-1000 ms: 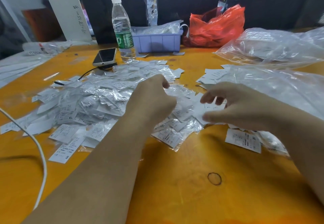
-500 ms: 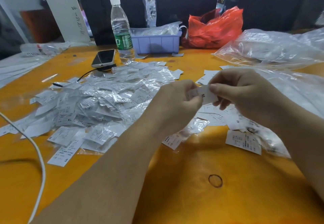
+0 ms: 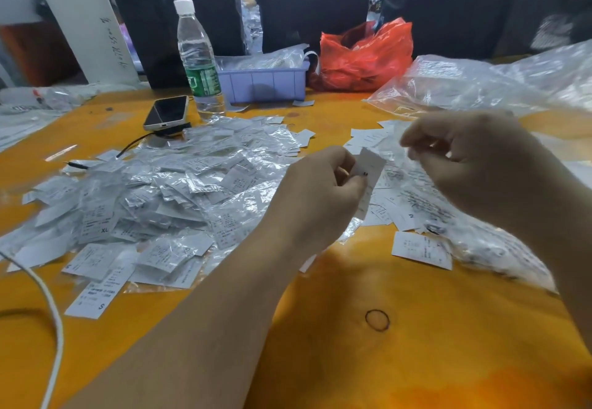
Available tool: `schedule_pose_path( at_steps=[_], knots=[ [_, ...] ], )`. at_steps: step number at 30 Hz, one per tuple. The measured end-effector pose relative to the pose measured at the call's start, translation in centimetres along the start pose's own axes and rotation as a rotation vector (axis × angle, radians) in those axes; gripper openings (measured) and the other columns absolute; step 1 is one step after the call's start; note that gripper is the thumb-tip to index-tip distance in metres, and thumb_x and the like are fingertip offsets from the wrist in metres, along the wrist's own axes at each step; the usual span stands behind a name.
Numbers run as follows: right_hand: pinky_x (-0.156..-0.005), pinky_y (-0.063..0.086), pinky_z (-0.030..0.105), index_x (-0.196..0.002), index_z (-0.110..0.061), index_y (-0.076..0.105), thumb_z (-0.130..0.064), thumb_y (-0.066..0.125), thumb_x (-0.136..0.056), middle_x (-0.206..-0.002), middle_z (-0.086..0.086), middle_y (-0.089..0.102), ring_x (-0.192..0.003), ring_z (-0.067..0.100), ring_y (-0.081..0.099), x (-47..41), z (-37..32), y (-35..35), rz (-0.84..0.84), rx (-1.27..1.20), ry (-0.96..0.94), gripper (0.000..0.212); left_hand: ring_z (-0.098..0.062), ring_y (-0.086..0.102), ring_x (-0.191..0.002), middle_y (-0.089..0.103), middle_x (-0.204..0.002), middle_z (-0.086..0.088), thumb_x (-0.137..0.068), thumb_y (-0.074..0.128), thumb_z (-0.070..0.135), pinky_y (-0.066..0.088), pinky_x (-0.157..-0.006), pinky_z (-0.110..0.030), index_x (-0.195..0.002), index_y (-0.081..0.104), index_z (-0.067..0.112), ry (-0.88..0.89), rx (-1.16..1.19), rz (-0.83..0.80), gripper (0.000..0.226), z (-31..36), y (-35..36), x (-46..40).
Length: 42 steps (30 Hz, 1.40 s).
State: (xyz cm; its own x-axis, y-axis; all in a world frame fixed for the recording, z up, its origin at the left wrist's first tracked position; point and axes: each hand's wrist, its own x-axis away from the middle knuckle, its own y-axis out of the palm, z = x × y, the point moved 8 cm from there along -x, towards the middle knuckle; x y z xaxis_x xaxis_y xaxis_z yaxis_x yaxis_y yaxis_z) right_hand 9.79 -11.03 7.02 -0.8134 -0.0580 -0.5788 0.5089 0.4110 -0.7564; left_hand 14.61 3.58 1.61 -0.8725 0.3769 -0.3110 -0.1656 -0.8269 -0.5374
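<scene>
Where the orange table [image 3: 352, 370] lies nearest the camera, we list one dark rubber ring [image 3: 377, 320], flat on the bare top, and one white cable [image 3: 56, 319] curving along the left edge. Next, the left hand [image 3: 320, 194]: thumb and fingers pinch a white label [image 3: 371, 168], held upright, clear of the table, between the two hands. The right hand [image 3: 464, 165] is raised just beside that label and apart from it, fingers curled; blur hides whether they pinch anything, so we cannot tell. The hands stand close but do not touch. Under and beyond the right hand we note loose labels [image 3: 421, 250] lying flat, some beneath clear film. Left of the left hand is one broad heap of bagged labels [image 3: 153, 197], sizes S and XL readable. Behind the heap: one phone [image 3: 166, 112], face up; one water bottle [image 3: 198, 62], upright, capped, just beside it; one purple tray [image 3: 266, 85] holding clear packets; one red plastic bag [image 3: 365, 53]; large clear bags [image 3: 480, 88] at far right.
</scene>
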Motion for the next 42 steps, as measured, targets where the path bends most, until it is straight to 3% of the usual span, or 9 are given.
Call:
schedule_pose_path(
  at_steps=[2, 4, 11, 16, 21, 26, 35, 38, 42],
  knots=[
    [-0.077, 0.056, 0.042, -0.1, -0.015, 0.074, -0.004, 0.057, -0.088, -0.087, 0.005, 0.072, -0.08, 0.025, 0.066, 1.0, 1.0, -0.5, -0.08, 0.197, 0.058, 0.023, -0.013, 0.06, -0.063, 0.066, -0.075, 0.006, -0.092, 0.059, 0.023, 0.044, -0.051, -0.024, -0.093, 0.063, 0.024, 0.018, 0.002, -0.031, 0.004, 0.4, 0.9, 0.2],
    [-0.079, 0.056, 0.042, -0.1, -0.019, 0.073, -0.001, 0.055, -0.086, -0.092, 0.005, 0.071, -0.084, 0.025, 0.064, 2.4, 2.2, -0.5, -0.184, 0.312, 0.154, 0.028, -0.008, 0.056, -0.059, 0.064, -0.074, 0.005, -0.092, 0.06, 0.023, 0.04, -0.046, -0.017, -0.1, 0.059, 0.029, 0.049, 0.001, -0.071, 0.009, 0.9, 1.8, 0.5],
    [-0.084, 0.052, 0.042, -0.101, -0.011, 0.069, 0.007, 0.051, -0.08, -0.106, 0.008, 0.063, -0.098, 0.027, 0.057, 4.9, 3.9, 0.3, -0.249, 0.365, 0.259, 0.033, -0.004, 0.05, -0.053, 0.054, -0.06, 0.013, -0.093, 0.061, 0.025, 0.039, -0.046, -0.016, -0.123, 0.044, 0.039, 0.124, 0.01, -0.155, 0.037, 2.0, 4.0, 1.5],
    [-0.081, 0.052, 0.041, -0.109, -0.01, 0.064, -0.004, 0.051, -0.086, -0.111, 0.009, 0.057, -0.096, 0.03, 0.057, 5.6, 5.8, 1.2, -0.267, 0.374, 0.365, 0.027, -0.002, 0.049, -0.055, 0.052, -0.058, 0.02, -0.092, 0.062, 0.025, 0.036, -0.051, -0.011, -0.125, 0.044, 0.04, 0.143, -0.007, -0.189, 0.04, 2.3, 5.1, 1.7],
    [-0.073, 0.052, 0.039, -0.092, -0.02, 0.054, -0.022, 0.046, -0.094, -0.094, -0.001, 0.052, -0.087, 0.026, 0.056, 6.1, 6.6, 2.6, -0.33, 0.442, 0.407, 0.008, -0.001, 0.049, -0.056, 0.052, -0.059, 0.022, -0.092, 0.062, 0.026, 0.037, -0.052, -0.011, -0.127, 0.045, 0.038, 0.139, -0.016, -0.213, 0.041, 2.1, 5.4, 1.7],
    [-0.058, 0.039, 0.032, -0.068, -0.022, 0.038, -0.011, 0.049, -0.088, -0.079, -0.003, 0.042, -0.068, 0.022, 0.046, 6.0, 5.6, 3.0, -0.263, 0.419, 0.338, 0.026, -0.001, 0.049, -0.057, 0.052, -0.06, 0.021, -0.092, 0.063, 0.026, 0.038, -0.054, -0.012, -0.127, 0.045, 0.038, 0.135, -0.014, -0.212, 0.04, 1.9, 5.3, 1.7],
    [-0.069, 0.034, 0.033, -0.098, -0.018, 0.042, -0.014, 0.042, -0.092, -0.085, 0.001, 0.035, -0.086, 0.024, 0.034, 6.5, 5.6, 3.5, -0.359, 0.5, 0.397, 0.007, -0.001, 0.048, -0.057, 0.052, -0.062, 0.017, -0.093, 0.062, 0.028, 0.039, -0.055, -0.013, -0.129, 0.045, 0.037, 0.123, -0.019, -0.219, 0.041, 1.7, 5.0, 1.7],
    [-0.061, 0.03, 0.032, -0.089, -0.018, 0.033, -0.01, 0.044, -0.09, -0.074, -0.003, 0.027, -0.083, 0.023, 0.034, 6.4, 4.8, 3.4, -0.337, 0.531, 0.382, 0.014, -0.002, 0.05, -0.059, 0.057, -0.069, 0.007, -0.094, 0.062, 0.029, 0.041, -0.056, -0.015, -0.129, 0.045, 0.038, 0.119, -0.016, -0.231, 0.041, 1.7, 5.1, 1.7],
    [-0.061, 0.031, 0.031, -0.083, -0.019, 0.035, -0.004, 0.047, -0.086, -0.083, -0.001, 0.037, -0.082, 0.021, 0.035, 6.0, 3.8, 3.3, -0.274, 0.511, 0.326, 0.02, -0.003, 0.051, -0.061, 0.059, -0.072, 0.005, -0.093, 0.062, 0.03, 0.041, -0.056, -0.016, -0.128, 0.045, 0.039, 0.113, -0.008, -0.231, 0.04, 1.6, 5.1, 1.8]
  ],
)
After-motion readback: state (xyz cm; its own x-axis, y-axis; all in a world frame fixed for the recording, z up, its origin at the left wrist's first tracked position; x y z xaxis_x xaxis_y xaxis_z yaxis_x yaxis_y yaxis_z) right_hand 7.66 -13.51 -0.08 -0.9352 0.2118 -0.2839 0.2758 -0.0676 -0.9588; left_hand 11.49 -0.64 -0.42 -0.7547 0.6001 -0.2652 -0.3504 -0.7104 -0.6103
